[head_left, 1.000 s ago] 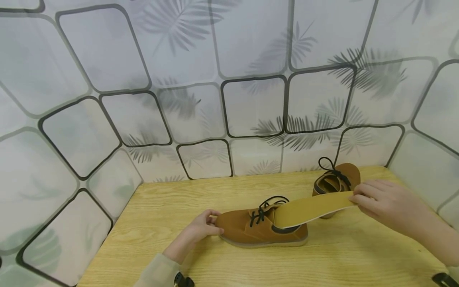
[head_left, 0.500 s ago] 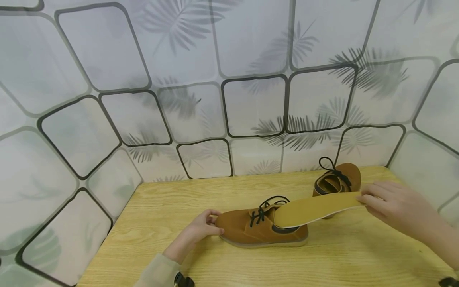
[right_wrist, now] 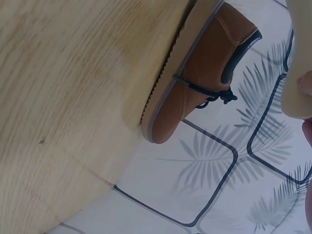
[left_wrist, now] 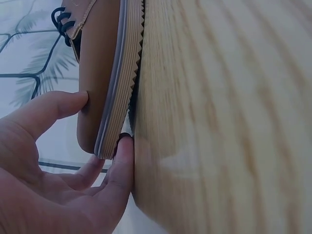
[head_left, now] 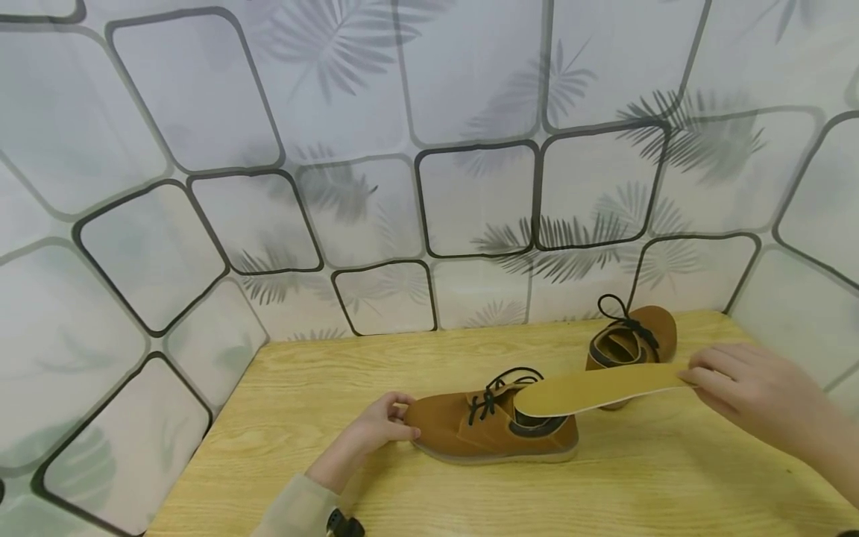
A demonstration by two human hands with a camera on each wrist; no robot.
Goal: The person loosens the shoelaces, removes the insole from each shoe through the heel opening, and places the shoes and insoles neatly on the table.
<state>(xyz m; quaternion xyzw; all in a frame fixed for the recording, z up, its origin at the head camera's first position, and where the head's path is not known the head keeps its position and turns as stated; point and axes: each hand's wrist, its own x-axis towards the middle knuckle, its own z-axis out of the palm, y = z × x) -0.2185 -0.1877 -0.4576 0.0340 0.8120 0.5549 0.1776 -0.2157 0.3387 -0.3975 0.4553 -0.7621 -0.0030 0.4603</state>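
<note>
A brown lace-up shoe (head_left: 439,421) with black laces rests on the table in the head view, toe to the left. My left hand (head_left: 377,426) grips its toe. In the left wrist view the thumb (left_wrist: 73,103) presses on the upper while the other fingers reach round the toe end and under the sole (left_wrist: 117,105). My right hand (head_left: 745,384) pinches the right end of a flat yellow-tan insole (head_left: 604,389) between thumb and fingers. The insole's broad left end lies over the shoe's opening, with the dark collar (head_left: 537,426) showing below it.
A second brown shoe (head_left: 661,328), black-laced, stands behind the insole at the back right of the wooden table (head_left: 322,373). Its toe points away, towards the patterned curtain (head_left: 476,201) that encloses the table's back and sides.
My right hand has drawn the insole to the right and slightly up, and more of the shoe's opening shows under its left end. The left hand and both shoes stay in place.
</note>
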